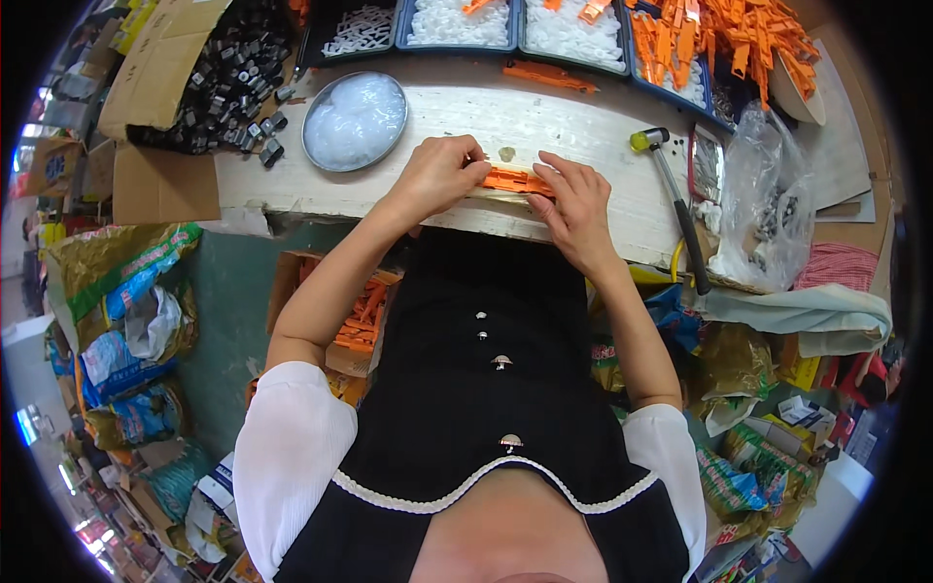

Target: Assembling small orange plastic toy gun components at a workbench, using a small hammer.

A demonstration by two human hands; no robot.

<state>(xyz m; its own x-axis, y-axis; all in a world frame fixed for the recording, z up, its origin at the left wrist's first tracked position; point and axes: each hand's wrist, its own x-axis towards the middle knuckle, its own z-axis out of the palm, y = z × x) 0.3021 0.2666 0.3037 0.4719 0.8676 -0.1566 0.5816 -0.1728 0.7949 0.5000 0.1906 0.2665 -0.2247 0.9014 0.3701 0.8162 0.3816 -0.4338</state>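
Left hand (435,180): fingers curled, thumb and forefinger closed narrowly at the left end of an orange plastic part (513,180). Right hand (575,204): thumb on the near side, fingers loosely spread on the far side, gripping the right end. Part lies crosswise at the near edge of the white workbench (457,112). Both forearms reach forward, converging; elbows bent outward.

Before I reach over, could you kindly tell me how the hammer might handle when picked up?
The hammer is probably stiff, as its shaft looks metallic. It may feel head-heavy, with that chunky yellow-and-black head on a slim shaft. The thicker dark grip likely won't slip easily.
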